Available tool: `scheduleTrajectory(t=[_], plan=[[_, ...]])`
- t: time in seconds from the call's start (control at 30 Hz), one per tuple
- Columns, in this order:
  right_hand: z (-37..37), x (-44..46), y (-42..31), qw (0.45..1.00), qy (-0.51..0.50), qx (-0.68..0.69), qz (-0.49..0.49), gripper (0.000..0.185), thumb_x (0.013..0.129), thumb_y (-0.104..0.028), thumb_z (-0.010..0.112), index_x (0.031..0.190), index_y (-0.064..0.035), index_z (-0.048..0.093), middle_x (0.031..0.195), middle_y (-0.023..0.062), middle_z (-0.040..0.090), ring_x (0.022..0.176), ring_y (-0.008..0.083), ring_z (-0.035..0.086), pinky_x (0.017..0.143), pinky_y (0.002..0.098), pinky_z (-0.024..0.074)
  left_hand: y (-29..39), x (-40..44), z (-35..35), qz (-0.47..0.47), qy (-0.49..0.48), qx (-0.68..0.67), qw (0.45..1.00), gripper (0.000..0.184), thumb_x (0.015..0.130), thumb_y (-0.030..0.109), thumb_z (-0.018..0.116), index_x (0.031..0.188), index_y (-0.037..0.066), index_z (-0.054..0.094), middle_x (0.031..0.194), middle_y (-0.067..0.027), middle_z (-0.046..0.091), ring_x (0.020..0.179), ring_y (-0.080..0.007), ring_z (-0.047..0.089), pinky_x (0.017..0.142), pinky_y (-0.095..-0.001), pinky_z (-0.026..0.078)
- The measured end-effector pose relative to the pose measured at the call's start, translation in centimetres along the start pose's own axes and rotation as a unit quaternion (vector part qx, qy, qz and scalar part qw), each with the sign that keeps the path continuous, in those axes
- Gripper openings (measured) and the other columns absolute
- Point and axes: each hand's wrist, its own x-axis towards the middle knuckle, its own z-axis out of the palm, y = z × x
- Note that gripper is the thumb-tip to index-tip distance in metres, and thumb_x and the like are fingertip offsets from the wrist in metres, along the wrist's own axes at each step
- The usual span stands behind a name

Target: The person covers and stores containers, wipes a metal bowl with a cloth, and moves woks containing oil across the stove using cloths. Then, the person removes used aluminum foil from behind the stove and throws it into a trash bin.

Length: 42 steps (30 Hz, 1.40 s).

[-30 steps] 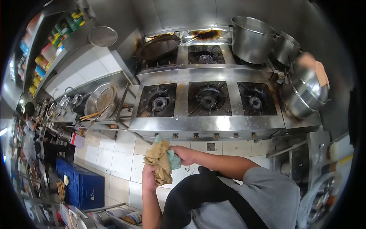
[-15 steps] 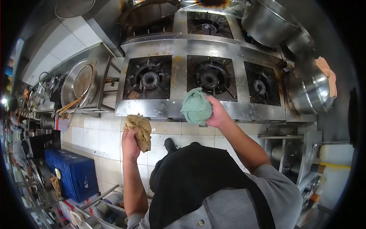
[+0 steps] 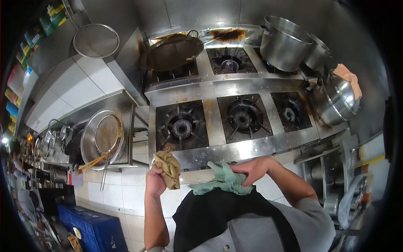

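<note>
My left hand [image 3: 155,182] grips a crumpled tan cloth [image 3: 167,169] just off the left front edge of the stove [image 3: 235,151]. Between the fingers and thumb of my right hand [image 3: 254,170] is a green cloth [image 3: 222,178], spread out and hanging loosely before my black apron [image 3: 235,214]. The two cloths are apart. Beyond them the stove's front row has three burners with black grates, none with a pot on it.
Behind stand a wok [image 3: 172,53] and a large pot [image 3: 285,44], with a blue flame beneath the pot. At right is a steel steamer [image 3: 333,101]; at left, a steel bowl [image 3: 89,143] with a strainer. A blue crate [image 3: 94,227] sits lower left, near a person [image 3: 27,201].
The cloths, together a second ago, are now apart, one in each hand. Since half a second ago, my right hand has come back from the stove toward my body, and the green cloth has opened out.
</note>
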Motion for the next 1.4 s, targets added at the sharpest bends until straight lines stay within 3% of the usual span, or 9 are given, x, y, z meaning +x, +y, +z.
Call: scheduleTrajectory(t=[0.1, 0.4, 0.57, 0.8, 0.9, 0.93, 1.0, 1.2, 1.4], plan=[[-0.4, 1.7, -3.3, 0.972, -0.049, -0.139, 0.182, 0.050, 0.083, -0.016, 0.067, 0.127, -0.0012, 0.049, 0.115, 0.0129, 0.063, 0.105, 0.0186, 0.059, 0.090, 0.0324, 0.0479, 2.5, 1.8, -0.2, 0.032, -0.044, 0.014, 0.998, 0.065, 0.074, 0.009, 0.043, 0.138, -0.001, 0.036, 0.128, -0.0218, 0.052, 0.109, -0.0390, 0.058, 0.096, -0.0534, 0.049], [-8.8, 3.6, -2.4, 0.970, 0.104, -0.149, 0.161, 0.036, 0.076, -0.022, 0.068, 0.104, -0.0006, 0.063, 0.093, 0.0149, 0.068, 0.091, 0.0195, 0.066, 0.081, 0.0348, 0.0506, 10.4, 11.8, -1.3, 0.070, -0.040, 0.055, 0.995, 0.054, 0.080, 0.001, 0.053, 0.133, -0.002, 0.042, 0.120, -0.0152, 0.059, 0.106, -0.0288, 0.061, 0.090, -0.0370, 0.052], [-27.5, 8.0, -3.3, 0.892, 0.383, 0.233, -0.062, 0.034, 0.086, -0.007, 0.058, 0.120, -0.0034, 0.060, 0.109, 0.0081, 0.068, 0.101, 0.0221, 0.066, 0.089, 0.0346, 0.0536, 17.4, 23.2, 0.7, 0.150, 0.063, -0.050, 0.985, 0.031, 0.090, 0.014, 0.054, 0.120, 0.005, 0.051, 0.106, -0.0127, 0.061, 0.084, -0.0244, 0.064, 0.070, -0.0333, 0.058], [-54.8, 17.6, -8.0, 0.725, 0.590, 0.246, -0.256, 0.029, 0.086, -0.014, 0.060, 0.112, -0.0012, 0.060, 0.101, 0.0079, 0.066, 0.085, 0.0190, 0.063, 0.072, 0.0344, 0.0513, 24.4, 35.5, 2.5, 0.232, 0.107, -0.008, 0.967, 0.026, 0.094, 0.016, 0.050, 0.118, 0.005, 0.052, 0.105, -0.0092, 0.063, 0.087, -0.0205, 0.064, 0.071, -0.0313, 0.055], [-64.0, 21.4, -8.1, 0.684, 0.654, 0.204, -0.249, 0.039, 0.083, -0.021, 0.064, 0.115, 0.0011, 0.059, 0.105, 0.0100, 0.064, 0.094, 0.0200, 0.059, 0.082, 0.0351, 0.0469, 25.3, 38.1, 3.3, 0.249, 0.125, 0.025, 0.960, 0.024, 0.096, 0.016, 0.051, 0.117, 0.005, 0.054, 0.105, -0.0081, 0.064, 0.089, -0.0188, 0.063, 0.073, -0.0307, 0.053], [-65.6, 22.3, -8.4, 0.683, 0.669, 0.179, -0.233, 0.041, 0.083, -0.022, 0.065, 0.116, 0.0016, 0.059, 0.105, 0.0112, 0.064, 0.095, 0.0209, 0.059, 0.085, 0.0348, 0.0459, 25.1, 38.7, 3.6, 0.273, 0.149, 0.041, 0.950, 0.023, 0.097, 0.016, 0.052, 0.117, 0.006, 0.054, 0.105, -0.0076, 0.064, 0.089, -0.0185, 0.063, 0.073, -0.0308, 0.053], [-68.1, 24.2, -9.1, 0.676, 0.704, 0.058, -0.211, 0.029, 0.084, -0.026, 0.064, 0.101, -0.0021, 0.062, 0.088, 0.0043, 0.063, 0.077, 0.0164, 0.059, 0.059, 0.0327, 0.0454, 25.3, 39.7, 4.5, 0.291, 0.199, 0.021, 0.935, 0.023, 0.097, 0.019, 0.056, 0.115, 0.005, 0.056, 0.102, -0.0067, 0.065, 0.088, -0.0179, 0.064, 0.072, -0.0305, 0.054], [-69.9, 28.4, -10.7, 0.810, 0.578, 0.019, 0.095, 0.026, 0.081, -0.026, 0.069, 0.096, -0.0051, 0.064, 0.086, 0.0038, 0.063, 0.068, 0.0162, 0.058, 0.058, 0.0344, 0.0452, 26.6, 41.1, 5.4, 0.227, 0.276, 0.194, 0.914, 0.027, 0.092, 0.020, 0.060, 0.107, -0.003, 0.061, 0.092, -0.0111, 0.067, 0.078, -0.0204, 0.067, 0.066, -0.0321, 0.055], [-71.3, 29.9, -10.3, 0.805, 0.585, 0.020, 0.096, 0.021, 0.081, -0.023, 0.069, 0.091, -0.0045, 0.066, 0.082, 0.0052, 0.065, 0.070, 0.0159, 0.060, 0.059, 0.0346, 0.0460, 27.1, 42.5, 4.7, 0.258, 0.290, 0.271, 0.881, 0.027, 0.088, 0.015, 0.053, 0.097, -0.008, 0.064, 0.084, -0.0139, 0.068, 0.071, -0.0215, 0.067, 0.062, -0.0328, 0.054]])
